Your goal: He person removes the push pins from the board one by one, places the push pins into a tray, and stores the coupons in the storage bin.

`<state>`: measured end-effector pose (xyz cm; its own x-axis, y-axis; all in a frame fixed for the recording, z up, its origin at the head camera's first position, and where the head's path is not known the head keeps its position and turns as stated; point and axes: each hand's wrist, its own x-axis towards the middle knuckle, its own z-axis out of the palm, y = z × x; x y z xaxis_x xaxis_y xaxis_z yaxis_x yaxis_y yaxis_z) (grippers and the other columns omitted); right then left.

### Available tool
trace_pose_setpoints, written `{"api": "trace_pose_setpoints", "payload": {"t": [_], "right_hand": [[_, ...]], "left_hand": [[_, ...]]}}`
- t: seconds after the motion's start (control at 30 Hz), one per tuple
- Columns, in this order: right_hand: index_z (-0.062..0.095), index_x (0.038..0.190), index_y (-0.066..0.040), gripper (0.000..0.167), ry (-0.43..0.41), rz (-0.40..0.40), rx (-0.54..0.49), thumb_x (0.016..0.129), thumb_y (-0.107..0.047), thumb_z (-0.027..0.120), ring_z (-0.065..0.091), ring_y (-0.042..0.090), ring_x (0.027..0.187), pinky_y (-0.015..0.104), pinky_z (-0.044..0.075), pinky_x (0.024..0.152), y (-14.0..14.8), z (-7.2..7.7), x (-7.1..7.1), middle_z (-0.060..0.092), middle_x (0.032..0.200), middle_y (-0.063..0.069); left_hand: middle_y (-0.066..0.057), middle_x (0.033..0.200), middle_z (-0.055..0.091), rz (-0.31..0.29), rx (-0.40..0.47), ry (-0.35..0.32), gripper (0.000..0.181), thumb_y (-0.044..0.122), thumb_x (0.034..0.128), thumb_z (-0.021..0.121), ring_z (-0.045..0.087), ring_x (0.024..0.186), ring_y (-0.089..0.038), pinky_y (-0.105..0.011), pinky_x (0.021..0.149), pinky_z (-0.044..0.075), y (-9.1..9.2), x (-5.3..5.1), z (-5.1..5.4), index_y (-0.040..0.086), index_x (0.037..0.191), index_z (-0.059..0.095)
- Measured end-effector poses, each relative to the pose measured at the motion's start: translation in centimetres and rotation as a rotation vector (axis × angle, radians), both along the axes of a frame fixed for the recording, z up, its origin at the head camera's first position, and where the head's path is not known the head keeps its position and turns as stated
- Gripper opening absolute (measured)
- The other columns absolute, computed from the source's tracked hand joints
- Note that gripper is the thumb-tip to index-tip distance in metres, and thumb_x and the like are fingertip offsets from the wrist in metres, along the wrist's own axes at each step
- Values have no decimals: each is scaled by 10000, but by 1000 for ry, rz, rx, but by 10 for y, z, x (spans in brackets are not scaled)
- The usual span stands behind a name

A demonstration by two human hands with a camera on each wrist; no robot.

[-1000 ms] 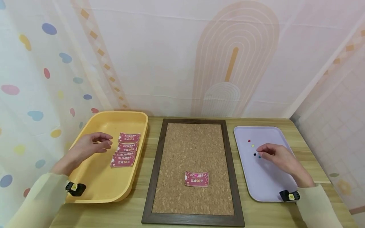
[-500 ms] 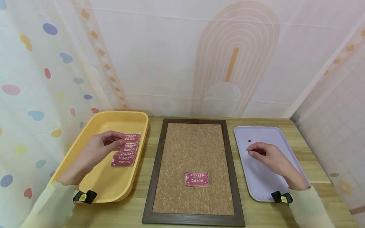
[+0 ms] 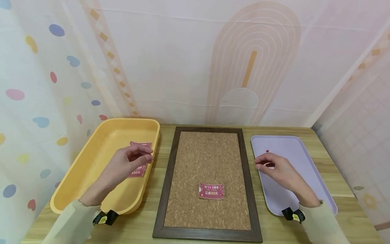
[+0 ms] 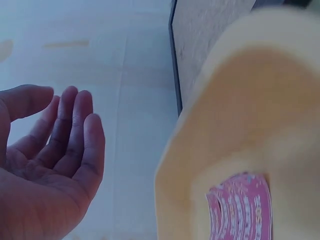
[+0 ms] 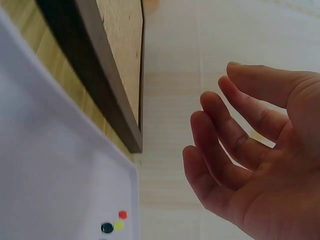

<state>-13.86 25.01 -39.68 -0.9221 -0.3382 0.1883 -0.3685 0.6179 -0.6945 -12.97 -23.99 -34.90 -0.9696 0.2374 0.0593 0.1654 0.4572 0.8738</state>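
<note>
My left hand point(image 3: 123, 166) hovers over the right side of a yellow tray point(image 3: 111, 145), partly covering several red printed coupons point(image 4: 245, 207). Its fingers are loosely bent and hold nothing. At the left edge of a lilac tray point(image 3: 294, 145) is my right hand point(image 3: 278, 171), raised, with a gap between thumb and fingertips in the right wrist view. Below it lie small round pieces: red point(image 5: 122, 214), yellow point(image 5: 118, 225), black point(image 5: 107, 228) and a sliver of blue. One coupon point(image 3: 211, 193) lies on the cork board point(image 3: 207, 156), a small bright pink spot near its top.
The board's raised dark frame point(image 3: 207, 234) stands between the two trays on a wooden table point(image 3: 166, 145). High walls surround the yellow tray; the lilac one has a low rim. A patterned curtain point(image 3: 170, 67) hangs behind the table.
My left hand has moved right, across the coupons to the tray's right wall. My right hand has moved left, from above the small round pieces to the lilac tray's edge.
</note>
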Motion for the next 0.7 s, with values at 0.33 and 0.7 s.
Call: {"api": "trace_pose_setpoints", "payload": {"t": [0.33,0.7], "right_hand": [[733,1080,-67,123,-17,23,-28,984,-141,711,663,125,958,427,560,876,-20,-5,5,742,1035,-23],[730,1093,-65,135,-35,50,-31,965,-104,717,662,151,959,392,562,863,-40,-7,8,705,1090,-1]], "left_hand": [[-102,1007,744,-43,8,42,143,103,1001,679,706,883,-139,-270,728,564,34,9,-12,31,1120,711],[-14,960,728,-38,3,55,97,158,977,711,644,820,-172,-267,690,532,62,16,-26,118,1055,750]]}}
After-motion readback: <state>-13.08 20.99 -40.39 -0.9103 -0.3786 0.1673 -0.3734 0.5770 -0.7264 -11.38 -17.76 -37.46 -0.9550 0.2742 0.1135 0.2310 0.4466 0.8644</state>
